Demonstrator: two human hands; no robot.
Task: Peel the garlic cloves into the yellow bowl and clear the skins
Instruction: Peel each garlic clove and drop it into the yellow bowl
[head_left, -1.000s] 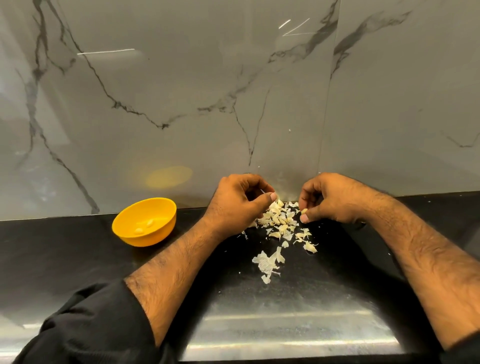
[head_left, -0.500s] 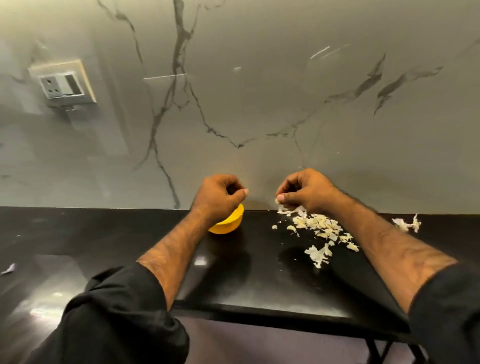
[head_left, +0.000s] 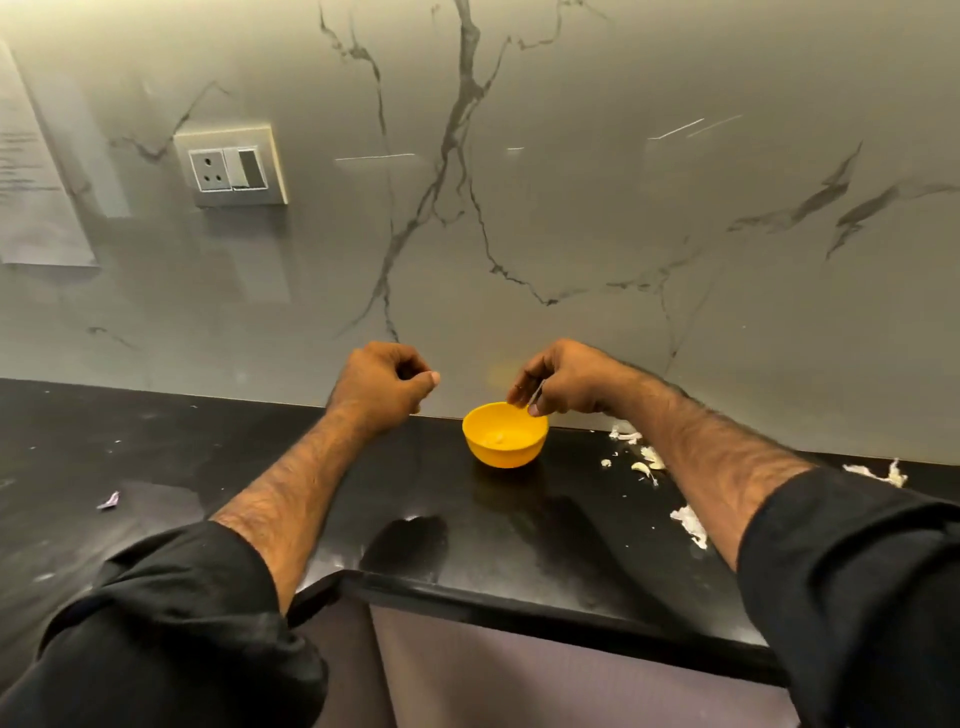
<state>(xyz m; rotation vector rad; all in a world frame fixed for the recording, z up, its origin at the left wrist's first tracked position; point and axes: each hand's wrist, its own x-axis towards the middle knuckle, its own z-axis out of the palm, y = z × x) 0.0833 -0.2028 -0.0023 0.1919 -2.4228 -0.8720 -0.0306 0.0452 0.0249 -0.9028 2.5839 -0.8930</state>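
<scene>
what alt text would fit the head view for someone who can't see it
A person's right hand pinches a small pale piece over a yellow bowl on a black counter, while the left hand hovers curled beside it. Garlic skins lie scattered to the right.

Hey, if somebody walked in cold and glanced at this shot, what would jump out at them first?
The yellow bowl stands out on the black counter near the marble-look wall, with a pale bit of garlic inside. The right hand hovers over its rim, pinching something small, while the left hand is curled beside it, apparently holding nothing. Pale garlic skins litter the counter to the right of the bowl.
</scene>
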